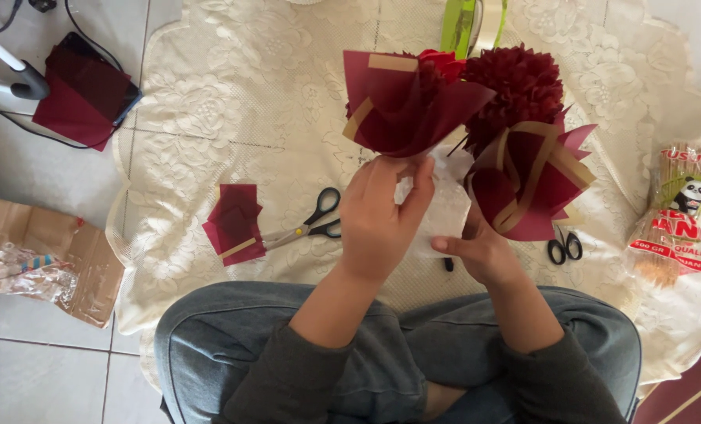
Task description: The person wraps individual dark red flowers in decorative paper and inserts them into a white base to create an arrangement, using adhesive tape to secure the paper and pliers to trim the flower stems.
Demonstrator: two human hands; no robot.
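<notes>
Your left hand (pixel 382 212) pinches the wrapped bouquet (pixel 409 102) at its base; your right hand (pixel 480 251) holds white tissue (pixel 445 212) below; a loose grip could tip it onto the second bouquet (pixel 527 169).

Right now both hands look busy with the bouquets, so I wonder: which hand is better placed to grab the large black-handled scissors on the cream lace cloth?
Probably the left hand: the large black-handled scissors lie just beside it, across from the right hand.
</notes>
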